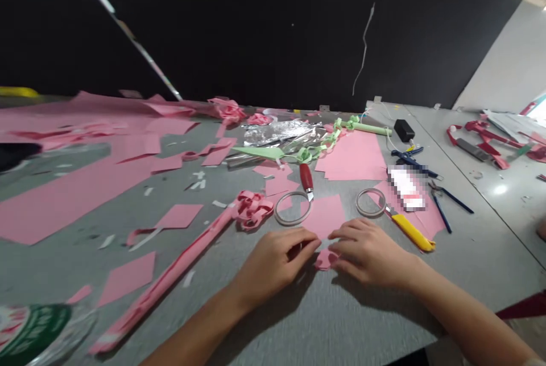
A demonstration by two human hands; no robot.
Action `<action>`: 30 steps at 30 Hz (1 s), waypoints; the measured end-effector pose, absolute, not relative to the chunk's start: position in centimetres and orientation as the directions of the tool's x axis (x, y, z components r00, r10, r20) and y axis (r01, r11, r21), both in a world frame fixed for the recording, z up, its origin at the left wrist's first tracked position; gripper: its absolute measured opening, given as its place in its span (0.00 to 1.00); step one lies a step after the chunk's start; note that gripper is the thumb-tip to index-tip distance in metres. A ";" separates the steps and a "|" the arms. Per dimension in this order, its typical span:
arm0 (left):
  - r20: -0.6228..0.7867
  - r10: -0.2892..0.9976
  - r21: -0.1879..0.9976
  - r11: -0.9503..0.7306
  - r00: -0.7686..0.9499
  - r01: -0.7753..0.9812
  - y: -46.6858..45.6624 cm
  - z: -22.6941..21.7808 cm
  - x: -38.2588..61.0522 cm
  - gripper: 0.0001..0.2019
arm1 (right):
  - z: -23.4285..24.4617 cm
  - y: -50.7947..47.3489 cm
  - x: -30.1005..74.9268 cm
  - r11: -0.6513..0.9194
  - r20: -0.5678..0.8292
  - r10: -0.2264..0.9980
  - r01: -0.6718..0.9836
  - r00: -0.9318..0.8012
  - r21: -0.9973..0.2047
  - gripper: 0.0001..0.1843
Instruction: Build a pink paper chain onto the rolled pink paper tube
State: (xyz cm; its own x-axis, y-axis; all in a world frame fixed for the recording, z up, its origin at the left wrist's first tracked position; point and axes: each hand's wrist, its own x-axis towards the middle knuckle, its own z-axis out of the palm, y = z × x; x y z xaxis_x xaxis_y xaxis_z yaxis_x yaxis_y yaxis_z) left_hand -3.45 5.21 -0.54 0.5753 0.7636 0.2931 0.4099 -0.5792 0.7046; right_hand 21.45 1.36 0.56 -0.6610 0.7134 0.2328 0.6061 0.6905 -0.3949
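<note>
A small scalloped piece of pink paper (326, 259) lies low over the table between my two hands. My left hand (279, 255) is closed, with thumb and index finger pinched together at the paper's left side. My right hand (369, 251) has its curled fingers and thumb on the paper's right edge. Just beyond the fingertips lies a flat pink sheet (324, 215). A craft knife with a red handle (306, 177) and a metal ring (293, 208) rest beside it. On the right are a second metal ring (370, 202) and a yellow-handled cutter (412, 230).
A pink paper-wrapped stick with a curled flower head (252, 209) lies at left. Behind are a green paper stem (364, 128), stacked pink sheets (354, 155) and crumpled clear film (277, 132). Blue pliers (443, 204) lie right; a green-labelled bottle (38, 332) is front left. A black panel (256, 30) stands behind.
</note>
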 end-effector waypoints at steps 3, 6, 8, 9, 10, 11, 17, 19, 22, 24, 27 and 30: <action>0.290 0.742 0.673 -0.607 0.604 0.423 4.9 -0.6 -3.2 0.14 | 1.8 2.0 25.5 0.461 0.226 0.887 0.795 -0.403 -0.393 0.11; 0.297 0.698 0.639 -0.653 0.652 0.407 4.5 -0.9 -3.0 0.15 | 3.1 3.0 32.4 0.049 0.178 0.984 0.935 0.015 -0.352 0.16; 0.313 0.664 0.603 -0.691 0.679 0.397 4.3 -1.2 -2.7 0.15 | 3.5 3.6 37.1 -0.127 0.137 0.975 0.945 0.175 -0.301 0.18; 0.321 0.650 0.584 -0.708 0.689 0.397 4.3 -1.4 -2.6 0.15 | 3.5 3.9 39.0 -0.187 0.098 0.970 0.943 0.221 -0.276 0.18; 0.327 0.640 0.566 -0.722 0.695 0.399 4.2 -1.5 -2.6 0.15 | 3.5 4.1 40.5 -0.218 0.054 0.969 0.942 0.239 -0.254 0.18; 0.333 0.632 0.552 -0.732 0.700 0.399 4.2 -1.6 -2.5 0.15 | 3.4 4.3 41.6 -0.235 0.012 0.970 0.943 0.245 -0.236 0.18; 0.343 0.627 0.535 -0.742 0.700 0.403 4.1 -2.0 -2.6 0.15 | 3.0 4.5 41.3 -0.176 -0.057 0.984 0.963 0.168 -0.205 0.23; 0.355 0.611 0.511 -0.761 0.708 0.400 4.1 -2.2 -2.6 0.14 | 3.2 3.8 39.9 -0.153 -0.067 0.988 0.964 0.142 -0.218 0.19; 0.359 0.577 0.479 -0.789 0.734 0.386 3.9 -2.5 -2.6 0.13 | 3.1 1.5 37.6 -0.108 -0.130 0.989 0.961 0.077 -0.255 0.12; 0.361 0.561 0.466 -0.801 0.745 0.376 3.8 -2.6 -2.4 0.12 | 2.6 -0.5 36.0 -0.078 -0.144 0.989 0.955 0.038 -0.285 0.13; 0.369 0.547 0.450 -0.813 0.751 0.370 3.5 -2.8 -2.1 0.12 | 1.4 -2.6 33.8 -0.048 -0.103 0.995 0.946 0.015 -0.321 0.13; 0.372 0.541 0.438 -0.819 0.754 0.371 3.3 -2.8 -1.6 0.12 | 0.2 -2.3 31.3 -0.021 -0.036 0.999 0.933 0.009 -0.358 0.13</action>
State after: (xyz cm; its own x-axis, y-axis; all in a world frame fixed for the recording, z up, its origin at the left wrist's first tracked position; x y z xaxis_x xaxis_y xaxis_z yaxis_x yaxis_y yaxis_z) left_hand -1.61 3.30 -2.83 0.7542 0.5411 0.3722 0.3710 -0.8187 0.4383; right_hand 31.29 -2.32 0.15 0.0092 0.9993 -0.0356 0.9333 -0.0214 -0.3583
